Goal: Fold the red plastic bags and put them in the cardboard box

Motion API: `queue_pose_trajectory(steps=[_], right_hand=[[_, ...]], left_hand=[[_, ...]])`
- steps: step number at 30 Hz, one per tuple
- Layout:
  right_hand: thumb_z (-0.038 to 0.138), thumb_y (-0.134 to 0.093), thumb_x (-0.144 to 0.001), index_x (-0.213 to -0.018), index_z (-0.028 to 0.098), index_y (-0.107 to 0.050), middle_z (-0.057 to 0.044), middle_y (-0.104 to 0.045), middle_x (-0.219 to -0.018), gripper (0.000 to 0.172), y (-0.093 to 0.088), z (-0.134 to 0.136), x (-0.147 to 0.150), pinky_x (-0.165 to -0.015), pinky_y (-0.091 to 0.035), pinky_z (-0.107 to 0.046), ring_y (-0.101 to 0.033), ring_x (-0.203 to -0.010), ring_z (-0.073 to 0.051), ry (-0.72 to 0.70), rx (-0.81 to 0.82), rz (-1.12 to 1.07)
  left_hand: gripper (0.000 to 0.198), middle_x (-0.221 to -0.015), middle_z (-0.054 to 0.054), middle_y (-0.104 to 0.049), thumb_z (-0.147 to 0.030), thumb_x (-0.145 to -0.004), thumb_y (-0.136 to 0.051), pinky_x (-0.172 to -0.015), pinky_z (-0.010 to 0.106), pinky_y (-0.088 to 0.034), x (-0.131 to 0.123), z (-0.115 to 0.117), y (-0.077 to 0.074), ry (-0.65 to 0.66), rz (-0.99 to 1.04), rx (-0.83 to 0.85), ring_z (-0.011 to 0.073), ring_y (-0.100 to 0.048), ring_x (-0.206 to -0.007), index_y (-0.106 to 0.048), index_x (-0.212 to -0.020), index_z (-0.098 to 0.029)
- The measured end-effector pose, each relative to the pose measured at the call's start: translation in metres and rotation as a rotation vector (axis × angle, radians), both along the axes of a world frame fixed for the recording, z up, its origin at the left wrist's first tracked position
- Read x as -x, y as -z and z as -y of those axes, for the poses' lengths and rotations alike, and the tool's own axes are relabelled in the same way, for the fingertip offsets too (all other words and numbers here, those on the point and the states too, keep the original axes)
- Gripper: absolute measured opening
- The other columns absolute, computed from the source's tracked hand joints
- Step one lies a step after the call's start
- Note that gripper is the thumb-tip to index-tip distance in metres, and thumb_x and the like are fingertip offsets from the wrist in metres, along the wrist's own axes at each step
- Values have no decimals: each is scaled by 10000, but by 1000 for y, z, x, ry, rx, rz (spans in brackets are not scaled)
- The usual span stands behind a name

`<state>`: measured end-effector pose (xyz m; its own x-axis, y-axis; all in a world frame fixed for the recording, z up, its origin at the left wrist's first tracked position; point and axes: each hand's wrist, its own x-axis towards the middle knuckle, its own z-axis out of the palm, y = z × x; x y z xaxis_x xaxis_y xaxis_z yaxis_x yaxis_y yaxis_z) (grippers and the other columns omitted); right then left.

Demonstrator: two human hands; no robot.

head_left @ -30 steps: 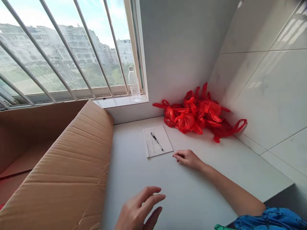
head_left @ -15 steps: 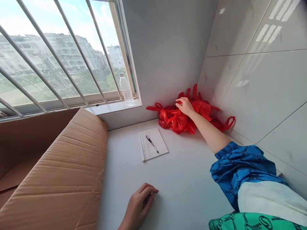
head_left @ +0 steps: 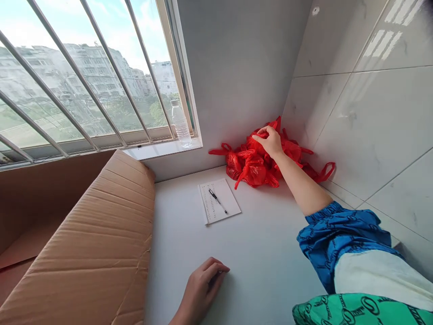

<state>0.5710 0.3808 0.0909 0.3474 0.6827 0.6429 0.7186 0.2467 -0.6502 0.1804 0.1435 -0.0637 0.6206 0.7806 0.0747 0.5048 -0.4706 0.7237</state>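
My right hand (head_left: 271,141) reaches into the far corner and closes its fingers on one of the red plastic bags (head_left: 257,162) heaped there. My left hand (head_left: 204,289) rests on the white counter (head_left: 264,253) near the front edge, fingers curled under with nothing visible in them. A sheet of paper (head_left: 219,206) with a black pen (head_left: 216,201) on it lies between the two hands.
A large open cardboard box (head_left: 88,243) fills the left side, its flap against the counter. A clear water bottle (head_left: 180,124) stands on the window sill before the barred window. Tiled wall (head_left: 372,126) closes off the right.
My right hand went from the counter by the paper to the bag pile and now grips a bag near its top. My left hand curled its fingers and settled on the counter.
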Motion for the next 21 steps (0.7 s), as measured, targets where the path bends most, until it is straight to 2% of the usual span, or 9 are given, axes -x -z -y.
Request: queue_pose_trajectory(steps=[3, 5, 7, 9, 12, 14, 17, 19, 21], right_hand=[[339, -718, -750, -917, 179, -575, -27, -637, -944, 272, -10, 19, 18, -854, -482, -314, -591, -854, -155, -209, -142, -87], [333, -724, -746, -908, 191, -564, -10, -621, -902, 268, -13, 35, 34, -815, -503, -310, -597, -824, -151, -345, -178, -165], [340, -708, -772, -910, 212, -547, 1, -602, -903, 248, -15, 54, 51, -810, -516, -307, -602, -834, -149, -439, -194, -244], [343, -702, -790, -908, 234, -530, 13, -587, -906, 235, -11, 73, 70, -837, -519, -309, -602, -852, -146, -518, -195, -333], [361, -713, -794, -892, 252, -515, 27, -573, -861, 247, 10, 101, 98, -805, -533, -301, -598, -806, -136, -667, -72, -451], [382, -711, -803, -882, 250, -524, 26, -578, -839, 242, 33, 121, 114, -740, -542, -295, -601, -764, -136, -813, 105, -455], [406, -677, -842, -918, 241, -599, -17, -624, -948, 198, 66, 147, 122, -769, -554, -335, -638, -855, -174, -1009, 348, -244], [412, -646, -871, -959, 243, -649, -53, -627, -1091, 190, 81, 156, 113, -885, -533, -390, -628, -1009, -219, -953, 342, -62], [416, -589, -910, -978, 243, -667, -71, -608, -1177, 201, 89, 156, 96, -924, -516, -410, -619, -1046, -234, -725, 239, 23]], left_hand=[[268, -942, 56, -664, -357, -976, -444, -647, 238, -464, 1, -2, -2, -33, 69, 76, 147, -603, -729, -680, -1018, -238], [280, -912, 61, -666, -395, -965, -471, -654, 246, -475, 2, -4, -3, -80, 147, 161, 154, -607, -740, -680, -1037, -224], [319, -970, 74, -670, -438, -952, -492, -670, 262, -499, 3, -7, -6, -146, 236, 264, 160, -616, -770, -653, -1120, -220], [418, -1112, 97, -646, -477, -930, -525, -712, 294, -531, 3, -11, -12, -238, 326, 352, 168, -627, -825, -563, -1265, -230], [637, -1332, 148, -529, -527, -909, -544, -811, 363, -562, 2, -20, -22, -395, 483, 435, 215, -620, -1038, -344, -1445, -248], [725, -1410, 171, -460, -544, -921, -512, -855, 390, -564, 1, -26, -26, -458, 583, 444, 249, -576, -1169, -204, -1507, -248], [752, -1401, 168, -478, -525, -916, -532, -871, 382, -557, 4, -31, -23, -521, 560, 361, 257, -582, -1175, -191, -1519, -232], [709, -1347, 159, -532, -503, -894, -578, -842, 371, -559, 7, -29, -17, -548, 429, 273, 252, -625, -1089, -309, -1482, -214], [629, -1305, 144, -567, -482, -886, -596, -844, 373, -551, 9, -27, -11, -546, 302, 157, 253, -633, -1055, -421, -1423, -205]])
